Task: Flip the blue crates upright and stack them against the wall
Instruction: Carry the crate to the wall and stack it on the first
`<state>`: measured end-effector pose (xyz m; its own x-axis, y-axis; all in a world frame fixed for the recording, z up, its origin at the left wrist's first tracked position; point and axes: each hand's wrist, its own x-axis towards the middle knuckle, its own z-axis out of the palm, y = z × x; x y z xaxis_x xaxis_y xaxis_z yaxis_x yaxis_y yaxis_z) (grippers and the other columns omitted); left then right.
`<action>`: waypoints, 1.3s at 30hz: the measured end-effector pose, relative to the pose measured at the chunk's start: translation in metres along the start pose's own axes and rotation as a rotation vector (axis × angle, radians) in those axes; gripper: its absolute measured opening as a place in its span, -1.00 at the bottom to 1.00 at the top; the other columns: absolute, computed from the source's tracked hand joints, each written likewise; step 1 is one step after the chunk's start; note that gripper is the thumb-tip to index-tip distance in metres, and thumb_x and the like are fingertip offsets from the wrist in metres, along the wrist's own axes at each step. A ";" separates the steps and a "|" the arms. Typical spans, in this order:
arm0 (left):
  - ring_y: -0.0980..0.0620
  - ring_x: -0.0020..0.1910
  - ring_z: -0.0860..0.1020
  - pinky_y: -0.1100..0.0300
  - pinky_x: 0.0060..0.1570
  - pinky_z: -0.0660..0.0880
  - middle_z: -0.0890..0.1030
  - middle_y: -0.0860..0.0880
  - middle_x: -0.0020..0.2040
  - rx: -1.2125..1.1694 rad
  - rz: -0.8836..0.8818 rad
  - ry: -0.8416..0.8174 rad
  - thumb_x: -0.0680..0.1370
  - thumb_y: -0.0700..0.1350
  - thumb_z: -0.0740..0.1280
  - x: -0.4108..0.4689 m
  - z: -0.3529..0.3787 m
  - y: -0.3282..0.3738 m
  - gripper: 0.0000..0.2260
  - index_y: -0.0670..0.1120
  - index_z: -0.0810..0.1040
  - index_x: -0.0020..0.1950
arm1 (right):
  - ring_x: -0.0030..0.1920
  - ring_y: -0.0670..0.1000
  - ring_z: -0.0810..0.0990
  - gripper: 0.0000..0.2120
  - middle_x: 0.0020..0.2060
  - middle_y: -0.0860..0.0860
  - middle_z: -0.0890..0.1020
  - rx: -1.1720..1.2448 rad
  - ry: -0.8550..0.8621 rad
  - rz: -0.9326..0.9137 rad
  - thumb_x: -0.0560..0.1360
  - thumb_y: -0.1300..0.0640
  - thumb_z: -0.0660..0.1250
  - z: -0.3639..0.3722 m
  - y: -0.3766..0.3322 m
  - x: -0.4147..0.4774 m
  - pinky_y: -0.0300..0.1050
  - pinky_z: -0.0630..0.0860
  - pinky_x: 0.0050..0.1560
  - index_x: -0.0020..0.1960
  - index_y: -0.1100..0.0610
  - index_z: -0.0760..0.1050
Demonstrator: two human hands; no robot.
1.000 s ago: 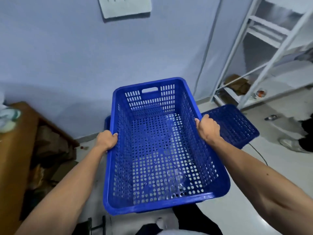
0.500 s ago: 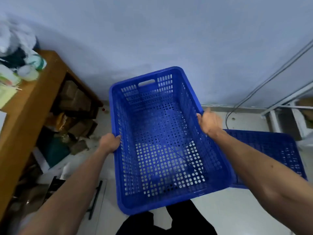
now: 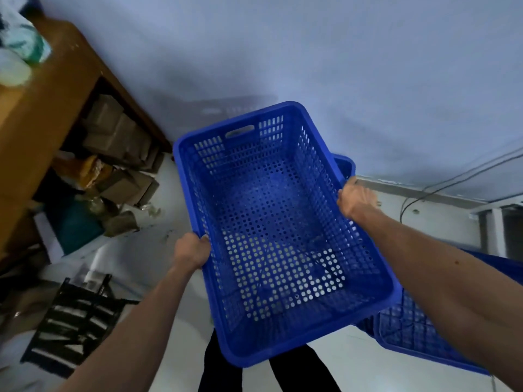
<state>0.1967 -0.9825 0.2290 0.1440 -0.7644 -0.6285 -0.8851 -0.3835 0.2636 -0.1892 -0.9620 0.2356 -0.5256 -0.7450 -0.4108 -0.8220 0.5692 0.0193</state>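
Observation:
I hold a blue perforated crate [image 3: 271, 233] upright in the air, its open side facing me and its far end toward the wall [image 3: 311, 52]. My left hand [image 3: 191, 250] grips the left long rim and my right hand [image 3: 355, 198] grips the right long rim. A second blue crate [image 3: 418, 332] lies on the floor to the right, partly hidden under the held crate and my right arm. A blue edge [image 3: 343, 165] shows just behind the held crate's right side.
A wooden table [image 3: 42, 108] stands at the left with cardboard boxes [image 3: 119, 142] and clutter beneath it. A black rack [image 3: 76, 315] lies on the floor at lower left. Cables [image 3: 418, 196] run along the wall base at right. My dark trouser legs [image 3: 220, 366] show below.
The view has swung down and left; the held crate has moved lower and nearer the wall base. Both hands keep their grip on the rims.

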 end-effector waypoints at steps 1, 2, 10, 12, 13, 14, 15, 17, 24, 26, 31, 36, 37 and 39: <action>-0.22 -0.18 0.59 0.00 -0.14 0.56 0.63 -0.24 -0.12 -0.004 -0.007 0.012 0.64 0.00 0.20 0.002 0.006 0.001 -0.65 -0.21 0.48 -0.22 | 0.08 0.27 0.57 -0.65 0.14 0.23 0.53 0.004 -0.003 0.011 0.60 0.10 0.22 0.003 -0.002 0.006 0.04 0.40 -0.11 0.28 0.27 0.28; -0.22 -0.19 0.59 0.01 -0.16 0.54 0.63 -0.24 -0.12 -0.005 -0.020 0.009 0.65 -0.01 0.19 0.005 0.012 0.001 -0.65 -0.22 0.49 -0.20 | 0.09 0.28 0.56 -0.64 0.16 0.23 0.50 0.014 -0.005 0.023 0.59 0.11 0.23 0.006 -0.004 0.013 0.04 0.39 -0.11 0.29 0.27 0.28; -0.21 -0.16 0.64 -0.02 -0.16 0.61 0.62 -0.20 -0.05 -0.134 -0.078 -0.058 0.65 0.01 0.18 0.018 0.034 0.010 -0.72 -0.22 0.47 0.05 | 0.15 0.32 0.49 -0.55 0.22 0.22 0.38 0.098 -0.002 0.038 0.50 0.18 0.33 0.009 -0.016 0.052 0.12 0.41 -0.08 0.31 0.25 0.26; -0.18 -0.24 0.67 -0.02 -0.24 0.64 0.65 -0.18 -0.10 -0.153 -0.076 -0.118 0.65 0.02 0.18 0.022 0.029 0.010 -0.74 -0.18 0.46 0.03 | 0.16 0.32 0.48 -0.55 0.21 0.23 0.39 0.088 -0.013 0.042 0.50 0.17 0.33 0.007 -0.017 0.053 0.15 0.44 -0.03 0.31 0.25 0.26; -0.16 -0.29 0.68 -0.02 -0.26 0.65 0.66 -0.17 -0.15 -0.153 -0.073 -0.149 0.65 0.03 0.19 0.023 0.026 0.008 -0.74 -0.18 0.45 0.03 | 0.17 0.32 0.48 -0.54 0.22 0.23 0.39 0.080 -0.024 0.039 0.50 0.17 0.32 0.007 -0.017 0.052 0.15 0.45 -0.01 0.32 0.26 0.26; -0.12 -0.36 0.68 0.01 -0.30 0.65 0.67 -0.15 -0.21 -0.137 -0.060 -0.174 0.65 0.04 0.20 0.023 0.023 0.006 -0.73 -0.18 0.46 0.02 | 0.18 0.31 0.47 -0.54 0.22 0.24 0.40 0.076 -0.030 0.036 0.50 0.16 0.31 0.008 -0.017 0.050 0.15 0.46 0.02 0.32 0.27 0.26; -0.08 -0.39 0.67 0.04 -0.33 0.64 0.67 -0.13 -0.23 -0.088 -0.033 -0.186 0.64 0.08 0.21 0.024 0.019 0.004 -0.70 -0.16 0.46 0.00 | 0.19 0.31 0.46 -0.54 0.22 0.24 0.40 0.075 -0.034 0.035 0.51 0.15 0.30 0.009 -0.017 0.047 0.14 0.45 0.05 0.33 0.28 0.26; -0.05 -0.35 0.63 0.09 -0.31 0.57 0.62 -0.06 -0.24 0.185 0.096 -0.138 0.59 0.22 0.21 0.026 0.010 -0.001 -0.61 -0.11 0.49 -0.08 | 0.22 0.29 0.43 -0.52 0.24 0.24 0.39 0.066 -0.044 0.045 0.51 0.10 0.28 0.008 -0.018 0.040 0.14 0.43 0.14 0.34 0.28 0.25; -0.04 -0.05 0.50 0.07 -0.10 0.48 0.49 -0.01 -0.07 0.738 0.717 0.220 0.46 0.29 0.36 0.039 -0.013 0.006 -0.56 -0.06 0.43 0.03 | 0.16 0.22 0.44 -0.47 0.19 0.22 0.40 0.009 0.248 -0.208 0.45 0.11 0.32 0.014 -0.054 -0.019 0.14 0.43 0.22 0.34 0.30 0.30; -0.05 0.06 0.44 0.05 0.14 0.42 0.46 -0.03 0.03 0.850 0.917 0.226 0.48 0.24 0.37 0.046 -0.017 0.011 -0.57 -0.06 0.43 0.13 | 0.13 0.17 0.46 -0.52 0.17 0.18 0.42 0.040 0.170 -0.323 0.50 0.07 0.27 0.027 -0.076 -0.047 0.09 0.47 0.17 0.33 0.27 0.32; -0.07 0.27 0.44 0.03 0.41 0.25 0.54 -0.06 0.22 0.961 0.934 -0.096 0.54 0.38 0.11 0.068 -0.030 0.010 -0.41 -0.02 0.51 0.31 | 0.21 0.15 0.44 -0.49 0.23 0.13 0.43 0.200 -0.262 -0.395 0.59 -0.18 0.13 0.075 -0.127 -0.124 0.04 0.44 0.18 0.35 0.19 0.34; -0.03 0.35 0.41 0.07 0.49 0.11 0.51 0.00 0.30 1.225 1.076 -0.188 0.44 0.29 0.35 0.087 -0.048 0.012 -0.39 0.01 0.44 0.40 | 0.26 0.19 0.48 -0.29 0.27 0.17 0.47 0.279 -0.432 -0.318 0.46 -0.32 0.21 0.123 -0.171 -0.203 0.04 0.41 0.24 0.37 0.20 0.31; -0.04 0.35 0.40 0.08 0.49 0.10 0.50 -0.02 0.31 1.269 1.084 -0.165 0.51 0.10 0.35 0.091 -0.050 0.014 -0.50 0.00 0.42 0.42 | 0.24 0.20 0.49 -0.32 0.27 0.19 0.46 0.238 -0.428 -0.308 0.47 -0.25 0.23 0.131 -0.178 -0.215 0.05 0.43 0.22 0.38 0.21 0.27; -0.04 0.33 0.43 0.09 0.49 0.14 0.54 -0.04 0.30 1.320 1.070 -0.102 0.54 -0.18 0.26 0.099 -0.051 0.021 -0.60 -0.03 0.45 0.39 | 0.21 0.19 0.51 -0.39 0.27 0.19 0.44 0.192 -0.392 -0.248 0.52 -0.09 0.25 0.146 -0.188 -0.231 0.05 0.47 0.17 0.42 0.23 0.19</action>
<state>0.2153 -1.0921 0.2097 -0.6963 -0.3213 -0.6418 -0.3056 0.9418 -0.1400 0.1189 -0.8460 0.1939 -0.1668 -0.7004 -0.6940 -0.8370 0.4726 -0.2758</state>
